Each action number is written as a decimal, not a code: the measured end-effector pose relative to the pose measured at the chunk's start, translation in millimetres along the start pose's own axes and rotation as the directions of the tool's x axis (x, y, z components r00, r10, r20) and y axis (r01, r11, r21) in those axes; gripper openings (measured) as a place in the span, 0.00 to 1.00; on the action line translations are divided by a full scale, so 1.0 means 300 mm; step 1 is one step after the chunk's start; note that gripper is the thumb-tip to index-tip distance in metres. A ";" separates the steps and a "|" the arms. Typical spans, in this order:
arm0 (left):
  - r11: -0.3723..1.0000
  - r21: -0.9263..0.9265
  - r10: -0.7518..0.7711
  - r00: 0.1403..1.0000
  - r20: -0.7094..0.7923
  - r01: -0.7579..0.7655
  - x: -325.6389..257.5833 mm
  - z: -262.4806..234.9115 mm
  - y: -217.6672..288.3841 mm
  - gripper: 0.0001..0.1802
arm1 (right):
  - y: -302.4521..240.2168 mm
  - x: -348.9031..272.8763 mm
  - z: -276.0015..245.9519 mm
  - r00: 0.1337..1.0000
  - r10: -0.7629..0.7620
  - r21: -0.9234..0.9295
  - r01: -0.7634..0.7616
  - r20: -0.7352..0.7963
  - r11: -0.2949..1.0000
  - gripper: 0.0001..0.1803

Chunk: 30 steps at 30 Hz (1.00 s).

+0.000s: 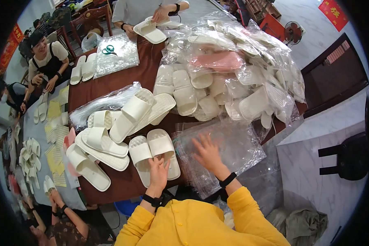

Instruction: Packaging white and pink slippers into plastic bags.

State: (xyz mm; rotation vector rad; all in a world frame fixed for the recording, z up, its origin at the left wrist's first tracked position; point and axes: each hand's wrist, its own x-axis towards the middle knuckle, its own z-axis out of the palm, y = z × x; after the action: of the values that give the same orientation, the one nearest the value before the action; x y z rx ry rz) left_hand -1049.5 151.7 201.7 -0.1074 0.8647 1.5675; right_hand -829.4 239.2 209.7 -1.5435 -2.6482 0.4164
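My left hand (158, 172) rests on a pair of white slippers (153, 152) lying side by side at the near edge of the dark brown table (142, 69). It grips their near ends. My right hand (207, 153) is spread flat, fingers apart, on a stack of clear plastic bags (229, 143) just right of the pair. Both wrists wear black bands, and my sleeves are yellow.
Loose white slippers (106, 141) are piled left of my pair. A big heap of bagged slippers (233, 74) fills the table's right side. Green scissors (108, 50) lie on a bag stack at the far side. Other people sit across and to the left. A dark chair (348, 158) stands right.
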 end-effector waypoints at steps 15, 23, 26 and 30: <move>-0.071 0.660 0.073 0.656 0.751 -0.748 -0.086 0.083 0.173 0.19 | -0.105 0.037 -0.006 0.992 -0.074 0.090 0.065 0.097 0.994 0.43; -0.474 0.304 -0.225 0.448 0.865 -0.826 0.138 0.018 -0.020 0.24 | -0.396 -0.104 -0.724 0.970 0.001 0.295 -0.076 0.245 0.953 0.29; -0.491 0.286 -0.260 0.452 0.853 -0.823 0.159 0.003 -0.034 0.24 | -0.597 0.026 -0.949 0.994 -0.062 0.105 0.053 0.086 0.993 0.28; -0.496 0.295 -0.295 0.478 0.827 -0.816 0.195 -0.047 -0.032 0.26 | -0.812 0.428 -0.857 0.949 -0.314 0.344 0.300 -0.016 0.890 0.24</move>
State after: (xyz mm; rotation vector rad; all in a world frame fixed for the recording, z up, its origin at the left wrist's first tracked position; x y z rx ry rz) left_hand -1059.3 190.8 155.9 2.4629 1.3402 0.5583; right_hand -1055.0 289.3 507.3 -1.0051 -2.6015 0.8377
